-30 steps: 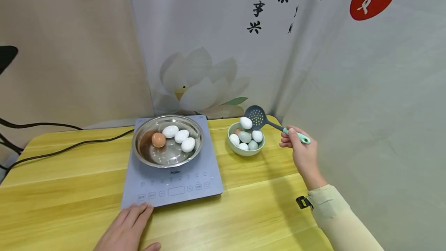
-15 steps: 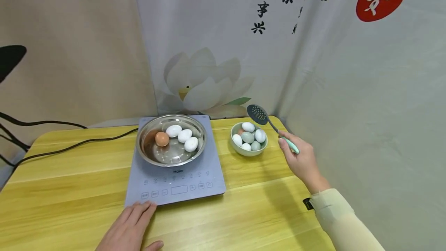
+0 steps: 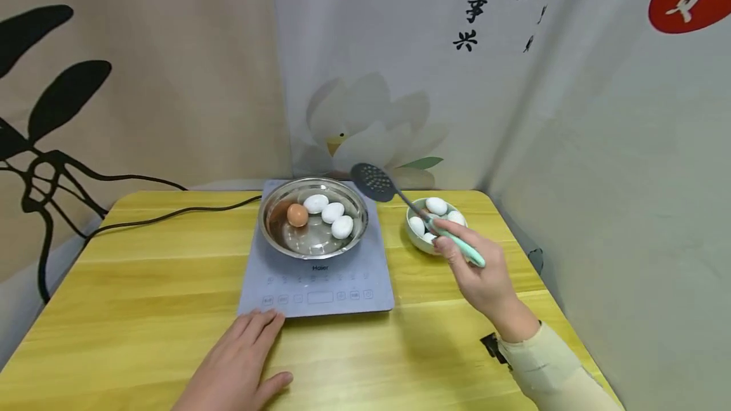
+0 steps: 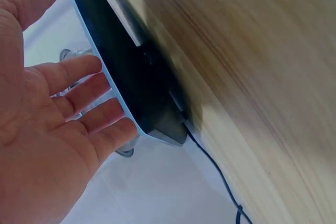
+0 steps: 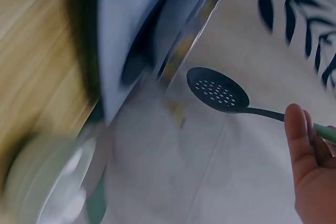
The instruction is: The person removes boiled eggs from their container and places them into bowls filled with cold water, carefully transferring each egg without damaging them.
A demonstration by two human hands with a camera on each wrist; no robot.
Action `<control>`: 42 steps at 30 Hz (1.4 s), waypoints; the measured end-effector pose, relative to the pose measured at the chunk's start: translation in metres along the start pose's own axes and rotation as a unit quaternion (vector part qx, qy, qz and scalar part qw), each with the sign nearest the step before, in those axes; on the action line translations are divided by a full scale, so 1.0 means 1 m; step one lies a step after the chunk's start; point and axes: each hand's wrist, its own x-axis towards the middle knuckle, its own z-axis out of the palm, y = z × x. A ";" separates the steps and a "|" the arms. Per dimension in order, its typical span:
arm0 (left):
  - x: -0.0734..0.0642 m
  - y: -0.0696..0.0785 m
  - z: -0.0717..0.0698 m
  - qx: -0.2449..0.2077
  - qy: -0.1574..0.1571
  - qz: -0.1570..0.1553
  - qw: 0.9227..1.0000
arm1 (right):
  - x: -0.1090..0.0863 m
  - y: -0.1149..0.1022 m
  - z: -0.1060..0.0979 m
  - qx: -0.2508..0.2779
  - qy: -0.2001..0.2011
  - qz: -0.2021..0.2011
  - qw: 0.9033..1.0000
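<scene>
My right hand [image 3: 476, 274] grips the green handle of a slotted spoon [image 3: 372, 182], whose dark perforated head is bare and raised near the right rim of a steel basin [image 3: 314, 255]. One brown egg [image 3: 297, 215] and three white eggs [image 3: 333, 212] lie in the basin, which sits on an induction cooktop [image 3: 320, 287]. Below the spoon's handle stands a pale green bowl [image 3: 419, 241] with several eggs [image 3: 436, 205], partly hidden by spoon and hand. My left hand [image 3: 242, 357] rests with straight fingers at the cooktop's front left edge; in the left wrist view its fingertips touch that edge [image 4: 122, 100].
A black cord [image 3: 188, 211] runs from the cooktop's back left across the wooden table [image 3: 154, 284]. Printed curtains [image 3: 377, 49] hang close behind the table and along its right side.
The slotted spoon has left the bowl and swung left toward the basin. A white egg that overlapped its head now lies in the bowl. The head view has turned left; the left hand stays at the cooktop.
</scene>
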 end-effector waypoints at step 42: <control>0.042 -0.067 -0.028 -0.077 0.000 -0.059 0.995 | 0.013 -0.031 0.102 0.014 -0.102 0.011 0.995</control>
